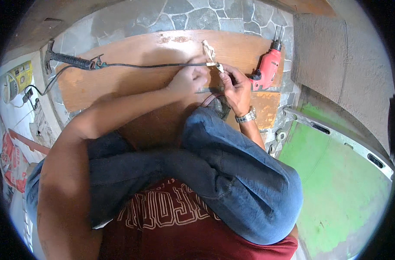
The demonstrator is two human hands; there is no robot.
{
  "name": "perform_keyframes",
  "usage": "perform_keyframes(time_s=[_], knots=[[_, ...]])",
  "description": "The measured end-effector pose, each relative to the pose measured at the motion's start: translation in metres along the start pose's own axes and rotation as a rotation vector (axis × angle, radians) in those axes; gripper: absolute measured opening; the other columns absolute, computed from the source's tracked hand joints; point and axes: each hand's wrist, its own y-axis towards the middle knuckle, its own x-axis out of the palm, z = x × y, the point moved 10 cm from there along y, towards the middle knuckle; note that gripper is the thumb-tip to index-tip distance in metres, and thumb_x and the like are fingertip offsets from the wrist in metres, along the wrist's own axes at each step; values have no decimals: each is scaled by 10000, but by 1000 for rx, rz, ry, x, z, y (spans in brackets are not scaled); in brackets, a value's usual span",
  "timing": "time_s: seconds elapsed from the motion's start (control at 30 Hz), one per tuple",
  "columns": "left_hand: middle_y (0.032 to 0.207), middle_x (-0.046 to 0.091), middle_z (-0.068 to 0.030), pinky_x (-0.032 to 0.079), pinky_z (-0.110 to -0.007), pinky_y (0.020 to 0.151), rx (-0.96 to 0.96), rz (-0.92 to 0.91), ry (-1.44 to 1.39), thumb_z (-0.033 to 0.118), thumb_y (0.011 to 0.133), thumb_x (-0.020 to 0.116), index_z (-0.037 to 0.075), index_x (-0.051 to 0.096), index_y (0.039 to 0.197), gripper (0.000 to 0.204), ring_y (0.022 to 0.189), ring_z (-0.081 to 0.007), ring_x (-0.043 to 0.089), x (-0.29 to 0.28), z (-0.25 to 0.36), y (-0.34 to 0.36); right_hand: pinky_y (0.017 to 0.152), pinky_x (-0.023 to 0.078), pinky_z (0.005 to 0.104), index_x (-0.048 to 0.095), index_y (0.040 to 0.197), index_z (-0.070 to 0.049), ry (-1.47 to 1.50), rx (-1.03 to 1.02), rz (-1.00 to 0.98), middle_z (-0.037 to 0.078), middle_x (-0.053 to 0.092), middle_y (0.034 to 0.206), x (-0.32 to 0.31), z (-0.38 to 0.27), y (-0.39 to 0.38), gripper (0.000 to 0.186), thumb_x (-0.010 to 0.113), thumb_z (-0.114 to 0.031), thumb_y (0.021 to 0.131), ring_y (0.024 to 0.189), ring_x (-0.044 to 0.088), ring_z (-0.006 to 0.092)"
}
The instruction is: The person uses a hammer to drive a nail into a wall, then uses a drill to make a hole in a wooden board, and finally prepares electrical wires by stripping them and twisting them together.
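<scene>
A black cable (162,65) runs across a wooden board from the left and ends between my hands. At that end sits a small whitish piece (220,68), perhaps tape or a connector. My right hand (235,89), with a watch (246,115) on its wrist, pinches this piece between thumb and fingers. Just above lies a crumpled cream strip (209,51), seemingly attached to the same end. My left hand (189,80) is beside the cable, its fingers bent and smeared by motion; whether they grip anything is unclear.
The wooden board (119,86) lies on stone-patterned paving. A red power drill (268,67) rests at its right end. Across its left end lies a black-handled hammer (72,60), with the cable near its handle. A metal spirit level (342,141) lies along a green surface (331,190) at right.
</scene>
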Motion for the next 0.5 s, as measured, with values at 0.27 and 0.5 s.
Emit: perform_keyframes(time_s=[0.27, 0.5], knots=[[838, 651, -99, 515, -315, 741, 147, 7, 30, 166, 1000, 621, 42, 532, 1381, 410, 784, -189, 631, 6, 30, 23, 764, 535, 322, 717, 1069, -13, -44, 22, 5, 129, 731, 888, -6, 0, 4, 183, 682, -58, 896, 811, 697, 203], [734, 594, -190, 469, -435, 635, 426, -4, 352, 139, 960, 591, -2, 577, 816, 202, 657, -332, 589, 21, 68, -31, 732, 551, 301, 712, 1074, 2, 17, 40, 157, 120, 761, 885, -12, 13, -7, 201, 712, -45, 879, 777, 712, 166]])
